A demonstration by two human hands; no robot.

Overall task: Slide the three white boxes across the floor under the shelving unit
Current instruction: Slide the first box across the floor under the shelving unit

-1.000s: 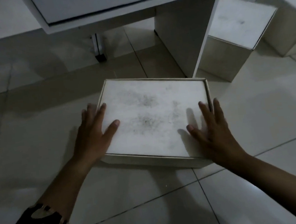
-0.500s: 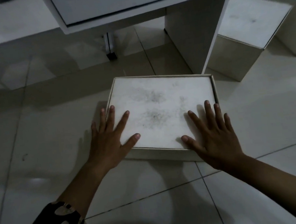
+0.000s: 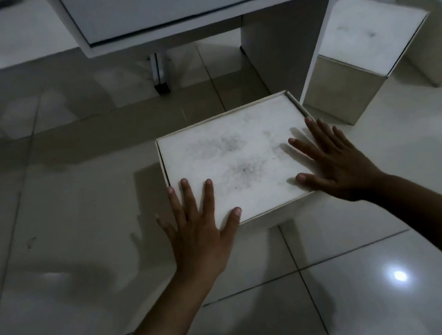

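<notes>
A flat white box (image 3: 235, 160) with dark smudges on its lid lies on the tiled floor in front of the white shelving unit (image 3: 197, 8). My left hand (image 3: 199, 229) rests flat on its near left corner, fingers spread. My right hand (image 3: 331, 164) lies flat on its right edge, fingers spread. A second, taller white box (image 3: 365, 43) stands to the right of the unit's side panel (image 3: 284, 51). A third white box (image 3: 434, 25) shows partly at the far right edge.
Open floor lies under the unit, with a thin metal leg (image 3: 159, 75) standing behind the gap. Glossy tiles (image 3: 71, 237) spread to the left and front; a light glare (image 3: 399, 275) sits at lower right.
The box has turned, its far right corner now pointing at the side panel. Both hands have shifted along its near and right edges, staying flat on the lid.
</notes>
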